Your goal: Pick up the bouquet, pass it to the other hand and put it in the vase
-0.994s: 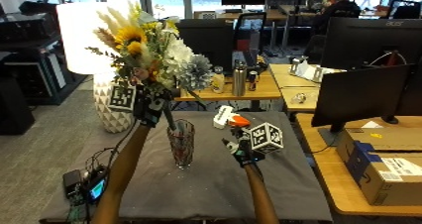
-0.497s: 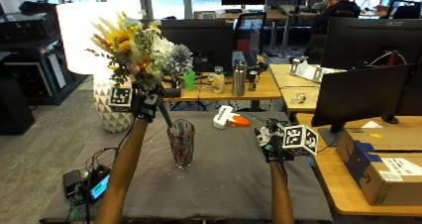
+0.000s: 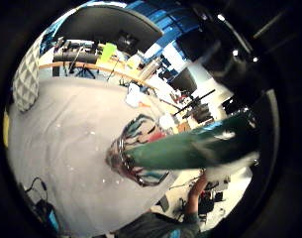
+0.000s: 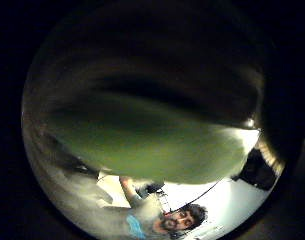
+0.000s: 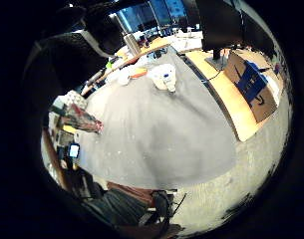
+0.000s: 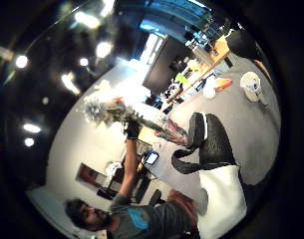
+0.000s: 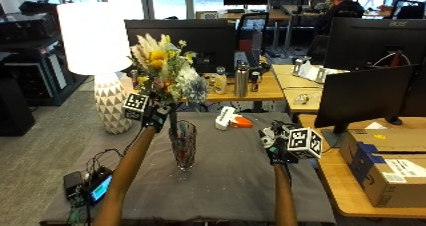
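Outside view: a person stands at a table covered with a grey cloth [image 7: 233,176]. Their left hand [image 7: 156,117] is raised above the table's left half, fingers wrapped around the green stems of a bouquet [image 7: 164,68] of yellow, white and blue flowers held upright. The stems' lower ends reach into the mouth of a patterned glass vase [image 7: 183,145] standing directly below, left of the table's centre. The right hand [image 7: 279,148] hovers over the right side of the table, holding nothing, fingers loosely curled. A white and orange tool [image 7: 229,120] lies near the far edge.
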A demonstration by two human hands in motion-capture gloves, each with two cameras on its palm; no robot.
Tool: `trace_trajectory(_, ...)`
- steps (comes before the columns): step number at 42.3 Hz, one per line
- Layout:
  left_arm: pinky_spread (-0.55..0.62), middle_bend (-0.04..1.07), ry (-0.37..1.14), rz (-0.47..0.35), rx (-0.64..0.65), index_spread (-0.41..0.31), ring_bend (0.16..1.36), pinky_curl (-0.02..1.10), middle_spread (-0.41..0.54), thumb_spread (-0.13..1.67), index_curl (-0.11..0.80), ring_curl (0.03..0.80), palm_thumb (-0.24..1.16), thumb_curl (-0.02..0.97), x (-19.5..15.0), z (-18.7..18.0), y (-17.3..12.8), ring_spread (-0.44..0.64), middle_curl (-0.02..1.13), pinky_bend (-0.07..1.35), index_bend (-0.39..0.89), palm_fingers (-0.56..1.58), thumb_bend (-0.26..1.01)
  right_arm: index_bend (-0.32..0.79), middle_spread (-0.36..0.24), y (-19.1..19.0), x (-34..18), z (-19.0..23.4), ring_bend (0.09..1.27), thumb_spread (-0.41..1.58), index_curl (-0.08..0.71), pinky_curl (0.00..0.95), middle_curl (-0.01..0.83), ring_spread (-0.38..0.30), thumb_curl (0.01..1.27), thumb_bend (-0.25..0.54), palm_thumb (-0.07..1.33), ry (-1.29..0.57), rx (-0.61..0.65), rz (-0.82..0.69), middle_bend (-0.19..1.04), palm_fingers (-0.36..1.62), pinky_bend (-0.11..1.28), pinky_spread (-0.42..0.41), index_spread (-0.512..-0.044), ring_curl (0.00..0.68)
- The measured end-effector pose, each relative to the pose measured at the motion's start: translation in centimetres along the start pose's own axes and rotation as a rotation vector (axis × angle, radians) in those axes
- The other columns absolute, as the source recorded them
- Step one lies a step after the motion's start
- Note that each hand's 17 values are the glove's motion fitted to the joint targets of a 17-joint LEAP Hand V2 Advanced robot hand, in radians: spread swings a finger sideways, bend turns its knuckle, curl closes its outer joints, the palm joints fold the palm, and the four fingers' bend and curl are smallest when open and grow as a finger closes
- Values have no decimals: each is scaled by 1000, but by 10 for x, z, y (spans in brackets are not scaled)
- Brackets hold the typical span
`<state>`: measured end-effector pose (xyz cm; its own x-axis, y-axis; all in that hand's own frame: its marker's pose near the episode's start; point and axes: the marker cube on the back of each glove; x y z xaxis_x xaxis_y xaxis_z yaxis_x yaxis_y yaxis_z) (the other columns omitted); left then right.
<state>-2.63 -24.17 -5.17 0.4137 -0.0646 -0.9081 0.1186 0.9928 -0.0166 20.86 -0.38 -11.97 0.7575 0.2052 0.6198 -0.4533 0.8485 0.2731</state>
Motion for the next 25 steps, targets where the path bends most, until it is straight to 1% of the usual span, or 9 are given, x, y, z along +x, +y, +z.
trace_trajectory(1,-128,481,14,-26,-18,-182,726,405,-294,1323,370,476,556,220,1,8,-1,-313,603,272,42,781,-17,158,-1,1,2,-2,264,1104,393,370,385,113,563,-20,826,0,-2,4,167,665,468,298,-277,344)
trace_trajectory(2,-63,432,21,-50,-37,-153,706,402,-276,1305,348,466,547,219,1,14,0,-296,583,274,10,652,-23,157,-1,2,3,-3,264,1105,393,370,382,114,562,-20,825,0,-4,6,163,663,469,298,-276,345)
trace_trajectory(5,55,343,8,-101,-97,-91,686,421,-226,1250,313,465,546,225,-1,21,8,-239,563,338,3,470,-22,152,-1,4,1,-5,265,1107,388,372,379,115,559,-19,824,2,-6,7,167,659,466,302,-276,348)
trace_trajectory(9,185,251,-108,-139,-174,-24,675,413,-145,1188,269,439,584,243,-5,19,21,-147,517,386,20,353,-10,158,-1,3,1,-7,262,1109,386,371,373,117,555,-18,824,9,3,3,162,653,464,304,-276,349)
trace_trajectory(12,266,204,-298,-166,-246,9,675,404,-81,1141,246,419,592,251,-8,11,32,-72,480,401,42,295,-18,156,0,1,1,-7,262,1110,383,372,368,118,553,-18,824,9,13,0,162,643,459,304,-277,352)
trace_trajectory(17,358,174,-748,-206,-314,33,670,385,3,1087,235,394,619,267,-41,-17,29,21,437,400,100,267,-15,156,5,1,-5,-6,266,1111,381,371,364,119,550,-17,824,10,13,2,163,636,447,305,-275,356)
trace_trajectory(19,381,172,-827,-231,-304,29,664,377,28,1074,239,383,625,270,-54,-28,26,47,425,394,125,265,-16,161,8,2,-7,-5,263,1112,381,370,362,119,549,-17,824,13,6,2,165,631,439,306,-275,355)
trace_trajectory(22,416,175,-793,-264,-249,32,653,370,51,1058,245,375,630,274,-54,-43,30,83,416,390,136,258,-19,163,9,1,-10,-1,258,1112,381,369,360,123,545,-19,820,16,0,-2,168,629,433,311,-275,357)
trace_trajectory(25,438,176,-668,-287,-198,33,647,364,71,1046,252,368,633,277,-46,-54,37,104,406,388,146,268,-21,162,10,0,-13,3,259,1112,379,369,359,124,543,-18,820,12,-5,-11,168,626,425,314,-276,358)
